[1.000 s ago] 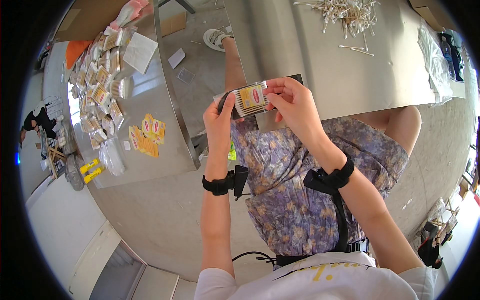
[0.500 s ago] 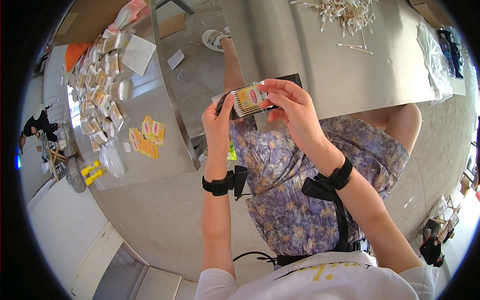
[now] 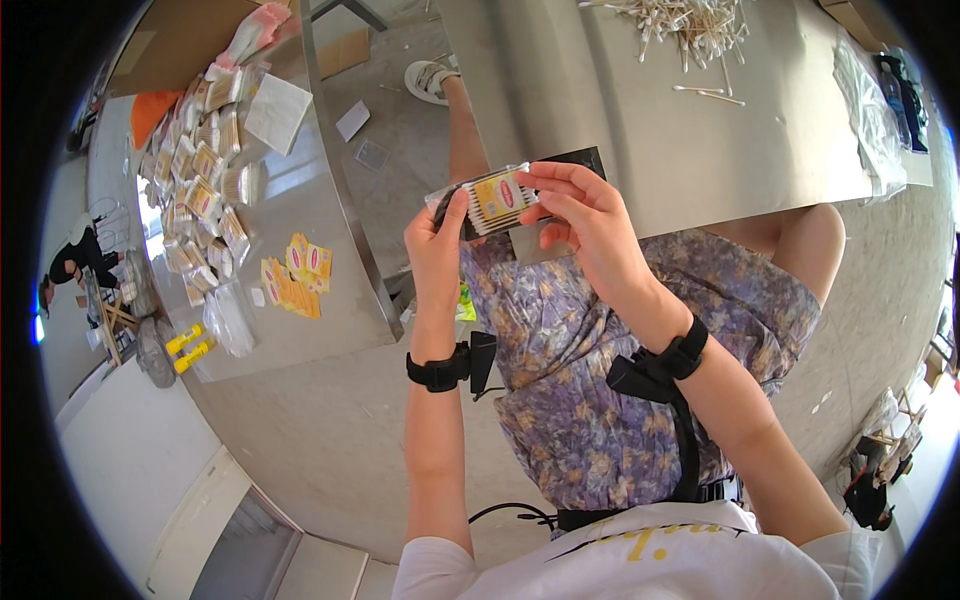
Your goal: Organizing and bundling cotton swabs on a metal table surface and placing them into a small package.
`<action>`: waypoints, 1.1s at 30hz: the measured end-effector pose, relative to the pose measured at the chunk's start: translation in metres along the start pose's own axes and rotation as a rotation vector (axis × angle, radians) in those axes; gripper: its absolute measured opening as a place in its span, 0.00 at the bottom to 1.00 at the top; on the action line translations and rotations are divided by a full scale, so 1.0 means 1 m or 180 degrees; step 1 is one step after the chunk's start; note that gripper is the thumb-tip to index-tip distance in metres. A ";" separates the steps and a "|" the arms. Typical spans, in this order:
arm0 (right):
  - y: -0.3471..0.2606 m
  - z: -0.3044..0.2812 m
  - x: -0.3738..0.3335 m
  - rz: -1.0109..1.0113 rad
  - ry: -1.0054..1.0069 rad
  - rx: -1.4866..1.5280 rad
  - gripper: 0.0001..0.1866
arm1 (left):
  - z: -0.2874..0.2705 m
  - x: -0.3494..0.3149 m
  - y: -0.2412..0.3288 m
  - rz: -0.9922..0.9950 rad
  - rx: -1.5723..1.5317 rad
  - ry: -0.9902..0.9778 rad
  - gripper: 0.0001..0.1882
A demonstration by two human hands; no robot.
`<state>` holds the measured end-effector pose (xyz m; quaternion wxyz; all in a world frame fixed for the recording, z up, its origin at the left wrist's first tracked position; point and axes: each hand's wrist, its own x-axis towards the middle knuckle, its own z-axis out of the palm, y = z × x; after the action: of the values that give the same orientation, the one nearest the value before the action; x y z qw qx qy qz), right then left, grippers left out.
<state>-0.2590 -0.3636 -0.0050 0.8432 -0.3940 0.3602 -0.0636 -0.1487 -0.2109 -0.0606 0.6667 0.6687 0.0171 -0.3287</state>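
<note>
Above the lap, left hand and right hand each grip an end of a clear cotton-swab packet, barely shifted in the past second; loose swabs litter the counter beyond.

One clear packet of cotton swabs in the two-handed grip; left of it, two yellow tubes, many filled packets.

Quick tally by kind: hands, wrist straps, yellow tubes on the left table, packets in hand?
Hands: 2, left hand and right hand
Black wrist straps: 2
Yellow tubes: 2
Cotton swab packet, held by both hands: 1
Total: 7
</note>
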 end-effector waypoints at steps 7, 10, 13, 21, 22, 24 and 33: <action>0.000 0.001 -0.004 -0.0217 -0.0163 -0.0365 0.17 | -0.001 0.001 -0.003 -0.0005 0.0070 0.0045 0.14; 0.011 -0.002 0.000 -0.0697 0.0053 -0.0330 0.17 | -0.003 0.000 -0.002 -0.0025 0.0072 -0.0006 0.14; 0.022 -0.002 0.016 -0.1306 0.0258 -0.0123 0.20 | -0.003 -0.001 0.002 -0.0016 0.0099 0.0051 0.13; 0.032 0.016 0.020 -0.1581 0.0067 0.0155 0.27 | -0.003 0.002 0.009 0.0087 0.1105 0.0185 0.20; 0.022 0.005 0.021 -0.1641 0.0106 0.0151 0.27 | 0.000 0.004 0.008 0.0121 0.1102 0.0121 0.20; -0.004 -0.013 0.019 -0.1935 0.0251 -0.0041 0.27 | -0.008 0.000 0.019 0.0946 0.1486 0.0557 0.27; -0.089 -0.191 0.035 -0.2877 0.0964 -0.4893 0.22 | 0.106 -0.042 0.170 0.2044 0.3410 -0.0319 0.27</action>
<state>-0.3435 -0.5564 -0.0438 0.1856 -0.9400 0.2212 -0.1818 -0.1467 -0.3079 0.1199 0.3044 0.8656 -0.3831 -0.1059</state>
